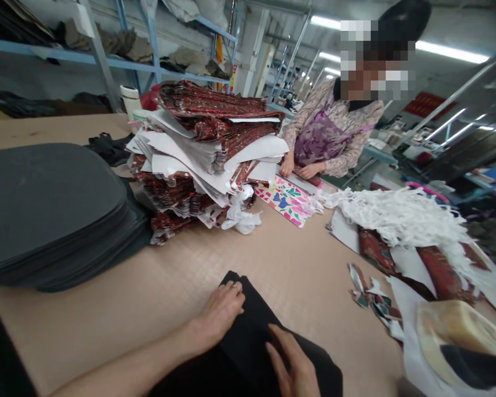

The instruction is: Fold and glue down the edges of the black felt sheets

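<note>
A piece of black cloth (254, 331) lies on the table at the bottom middle, its lower part running out of view. At its far left edge my left hand (221, 311) is closed, fingers bent together over the cloth; a ring shows on one finger. My right hand (291, 361) rests on the right part of the same cloth, fingers stretched and a little apart, with nothing held. To the left stands a thick stack of dark grey rounded panels (49, 204), apart from both hands.
A tall pile of red patterned fabric and white sheets (215, 143) stands behind. Across the table a person (326, 132) handles pieces near a colourful patterned sheet (287, 199). On the right are white strips (400, 215), scraps (376, 303) and a cream-coloured object (458, 331).
</note>
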A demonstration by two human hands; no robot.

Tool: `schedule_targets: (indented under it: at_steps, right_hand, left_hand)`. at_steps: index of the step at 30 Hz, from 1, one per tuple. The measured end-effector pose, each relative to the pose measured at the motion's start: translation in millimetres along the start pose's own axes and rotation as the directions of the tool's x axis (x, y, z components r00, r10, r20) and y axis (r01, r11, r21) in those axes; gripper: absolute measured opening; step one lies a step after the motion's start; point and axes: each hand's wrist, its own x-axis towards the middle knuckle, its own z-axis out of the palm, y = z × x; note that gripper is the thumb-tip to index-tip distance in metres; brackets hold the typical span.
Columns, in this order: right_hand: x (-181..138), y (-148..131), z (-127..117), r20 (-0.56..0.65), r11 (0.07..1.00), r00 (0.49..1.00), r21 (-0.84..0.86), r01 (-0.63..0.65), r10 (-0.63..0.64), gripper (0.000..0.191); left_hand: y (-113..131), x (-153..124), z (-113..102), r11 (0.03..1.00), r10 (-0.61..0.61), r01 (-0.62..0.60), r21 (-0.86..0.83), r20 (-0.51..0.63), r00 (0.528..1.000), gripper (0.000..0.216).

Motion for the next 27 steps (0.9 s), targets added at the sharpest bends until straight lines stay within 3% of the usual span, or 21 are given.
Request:
schedule_targets:
  at_steps: [2, 5, 8, 10, 12, 14, 15, 16, 18, 19, 21, 25, 27]
  right_hand:
    - [13.9, -3.8, 19.9, 0.01, 0.999, 0.999, 0.001, 0.044, -0.044, 0.031]
    - [25.3, -5.3, 31.5, -0.007, 0.999, 1.0, -0.028, 0.018, -0.018, 0.029]
    - [34.7, -5.0, 29.8, -0.069, 0.996, 0.994, -0.033, -0.083, 0.08, 0.036]
    - [41.1, -5.1, 27.2, -0.052, 0.987, 0.986, 0.02, -0.16, 0.16, 0.037]
    - [44.9, -4.9, 24.4, -0.007, 0.974, 0.979, 0.103, -0.204, 0.206, 0.03]
    - [44.3, -4.0, 21.4, -0.004, 0.97, 0.984, 0.172, -0.172, 0.176, 0.02]
    - [42.6, -3.5, 19.9, -0.027, 0.972, 0.991, 0.198, -0.125, 0.132, 0.015]
    - [40.3, -3.4, 18.6, -0.056, 0.974, 0.995, 0.215, -0.067, 0.08, 0.01]
    - [35.3, -4.4, 16.9, -0.104, 0.973, 0.995, 0.231, 0.024, 0.001, 0.003]
    - [33.4, -5.7, 16.1, -0.118, 0.972, 0.993, 0.232, 0.038, -0.011, 0.002]
    - [31.6, -9.1, 12.9, -0.1, 0.977, 0.994, 0.215, -0.014, 0.036, 0.002]
    - [35.9, -10.9, -10.9, 0.139, 0.979, 0.974, 0.073, -0.189, 0.177, 0.036]
    - [37.7, -6.0, -29.2, 0.31, 0.979, 0.929, -0.07, -0.19, 0.202, 0.04]
  left_hand:
    - [-7.8, 6.7, 18.2, 1.0, -0.01, 0.01, -0.021, -0.001, 1.0, 0.007]
    - [-14.7, -1.2, 27.8, 0.999, 0.02, -0.02, -0.051, -0.006, 1.0, 0.011]
    - [-16.9, -11.2, 27.5, 0.981, 0.189, -0.192, -0.025, -0.101, 0.977, 0.018]
    - [-17.8, -14.9, 27.0, 0.95, 0.309, -0.313, 0.011, -0.187, 0.932, 0.021]
    - [-18.8, -16.9, 25.2, 0.929, 0.355, -0.369, -0.022, -0.222, 0.908, 0.021]
    - [-19.6, -18.0, 20.1, 0.936, 0.262, -0.304, -0.18, -0.223, 0.939, 0.011]
    - [-19.9, -18.2, 16.5, 0.93, 0.152, -0.21, -0.301, -0.205, 0.967, 0.011]
    - [-20.0, -18.3, 12.8, 0.899, 0.021, -0.087, -0.43, -0.155, 0.988, 0.029]
    - [-20.0, -17.6, 7.4, 0.773, -0.166, 0.14, -0.618, 0.016, 0.986, 0.068]
    - [-20.0, -16.9, 7.0, 0.719, -0.176, 0.2, -0.666, 0.103, 0.979, 0.075]
    - [-20.2, -15.4, 12.7, 0.674, -0.124, 0.231, -0.702, 0.2, 0.972, 0.063]
    - [-23.0, -14.0, 35.0, 0.689, -0.043, 0.136, -0.712, 0.148, 0.988, 0.037]
    - [-24.5, -13.6, 38.0, 0.681, 0.089, 0.024, -0.732, 0.115, 0.989, 0.033]
